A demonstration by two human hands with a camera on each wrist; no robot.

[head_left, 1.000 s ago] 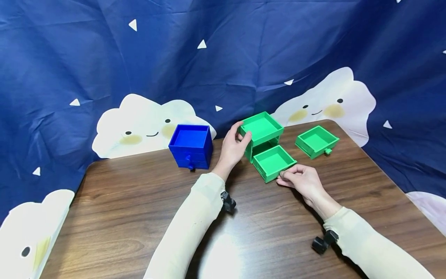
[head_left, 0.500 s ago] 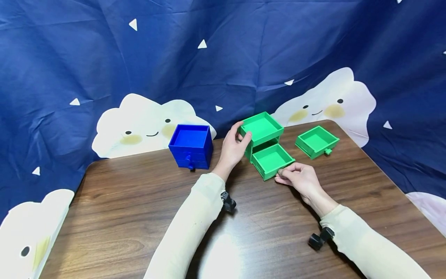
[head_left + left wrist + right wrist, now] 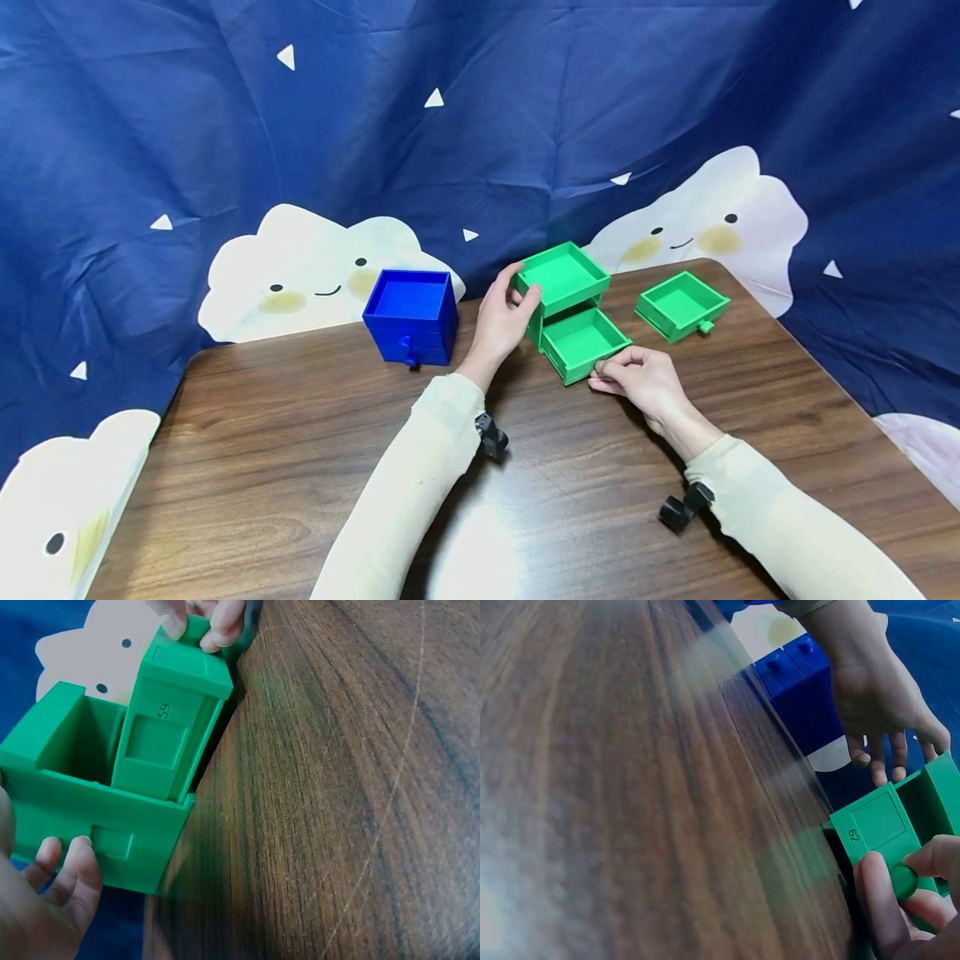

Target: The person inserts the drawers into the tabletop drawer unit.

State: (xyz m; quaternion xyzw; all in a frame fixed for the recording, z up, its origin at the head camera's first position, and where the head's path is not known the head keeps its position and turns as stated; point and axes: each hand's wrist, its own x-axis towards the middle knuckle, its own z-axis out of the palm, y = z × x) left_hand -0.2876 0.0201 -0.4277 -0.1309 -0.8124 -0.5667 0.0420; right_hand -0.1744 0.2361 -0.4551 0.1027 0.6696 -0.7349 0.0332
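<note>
A small green cabinet [image 3: 576, 293] with an open-topped tray on top stands at the back of the table. My left hand [image 3: 501, 321] grips its left side, thumb near the front corner and fingers further back. The lower green drawer [image 3: 577, 368] juts partly out of the cabinet's bottom slot, while the slot above it has no drawer in it. My right hand [image 3: 647, 383] pinches this drawer's round knob [image 3: 905, 882] between thumb and fingers. To the right lies a second green drawer [image 3: 692, 323], apart from the cabinet, its knob facing front right.
A blue cabinet [image 3: 412, 337] with its drawers in place stands left of the green one. The wooden table [image 3: 300, 467] ends at a dark blue cloth [image 3: 360, 108] with printed clouds. Black wrist cameras [image 3: 491, 435] stick out from both sleeves.
My right hand has pushed the lower green drawer a little further into the cabinet, toward the back left. The left hand, the cabinet and the loose drawer have stayed put.
</note>
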